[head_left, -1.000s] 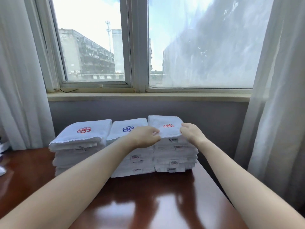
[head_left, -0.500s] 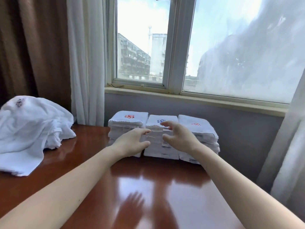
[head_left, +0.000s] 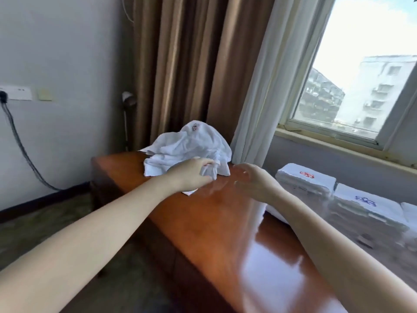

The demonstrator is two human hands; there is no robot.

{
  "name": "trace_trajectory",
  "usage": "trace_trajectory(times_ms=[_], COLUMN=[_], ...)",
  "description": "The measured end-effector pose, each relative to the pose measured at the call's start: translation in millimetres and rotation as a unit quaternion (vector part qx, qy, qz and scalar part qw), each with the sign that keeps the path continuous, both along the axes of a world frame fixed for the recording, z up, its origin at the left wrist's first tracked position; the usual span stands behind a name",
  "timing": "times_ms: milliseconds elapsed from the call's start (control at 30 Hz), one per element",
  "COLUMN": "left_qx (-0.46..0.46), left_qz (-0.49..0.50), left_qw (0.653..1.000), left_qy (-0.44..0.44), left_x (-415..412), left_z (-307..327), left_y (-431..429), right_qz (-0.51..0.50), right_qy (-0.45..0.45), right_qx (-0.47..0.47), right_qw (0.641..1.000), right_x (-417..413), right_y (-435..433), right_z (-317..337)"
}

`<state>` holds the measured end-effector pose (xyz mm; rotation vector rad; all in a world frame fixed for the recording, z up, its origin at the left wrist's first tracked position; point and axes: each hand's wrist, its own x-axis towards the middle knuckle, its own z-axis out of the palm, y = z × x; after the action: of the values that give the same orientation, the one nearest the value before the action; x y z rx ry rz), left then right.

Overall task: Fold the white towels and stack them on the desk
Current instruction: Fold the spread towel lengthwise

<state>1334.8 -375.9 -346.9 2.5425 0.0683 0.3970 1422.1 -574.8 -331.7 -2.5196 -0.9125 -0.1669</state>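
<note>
Left hand [head_left: 191, 175] grips near edge of loose towels [head_left: 191, 143]; right hand [head_left: 255, 182], fingers spread, hovers just right of them; folded stacks [head_left: 316, 184] farther right, on desk [head_left: 225, 222]

Two hands [head_left: 191, 175] [head_left: 256, 184]; one crumpled towel heap [head_left: 191, 145]; three folded towel stacks [head_left: 304, 180] [head_left: 365, 205] [head_left: 411, 212]; one desk [head_left: 225, 222]; two curtains [head_left: 180, 64] [head_left: 268, 91].

A pale grey wall [head_left: 67, 53] stands on the left, with a white socket plate [head_left: 19, 92] and a black cable [head_left: 20, 141] hanging down beside it. Long brown curtains [head_left: 180, 64] hang beside a thin white curtain [head_left: 277, 75]. Bright daylight comes through the big window [head_left: 361, 41] and shines on the glossy red-brown wooden worktop [head_left: 214, 222]. The floor [head_left: 33, 231] is dark
</note>
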Motion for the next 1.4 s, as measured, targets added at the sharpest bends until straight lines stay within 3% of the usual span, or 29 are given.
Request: trace_trajectory(times_ms=[300, 567, 933, 1167, 1267, 1400], left_qx=[0.023, 0.057, 0.06, 0.037, 0.006, -0.012], left_qz=[0.065, 0.04, 0.013, 0.022, 0.042, 0.024], left_qw=[0.997, 0.996, 0.998, 0.999, 0.996, 0.978], left_qy=[0.023, 0.046, 0.022, -0.012, -0.077, -0.206], left_x=[5, 92, 258, 288, 283, 262], left_z=[3, -6, -38, -64, -62, -24], left_y=[86, 151, 206, 212, 207, 195], right_qz=[0.044, -0.007, -0.123, -0.157, -0.093, 0.014], right_qy=[-0.009, 0.017, 0.024, 0.028, 0.022, 0.061], right_qx=[-0.009, 0.007, 0.116, 0.216, 0.274, 0.398], right_qw=[0.999, 1.0, 0.985, 0.963, 0.957, 0.915], right_x=[41, 121, 293, 319, 297, 247], right_y=[99, 156, 232, 255, 251, 239], right_z=[2, -3, -26, -47, -37, -3])
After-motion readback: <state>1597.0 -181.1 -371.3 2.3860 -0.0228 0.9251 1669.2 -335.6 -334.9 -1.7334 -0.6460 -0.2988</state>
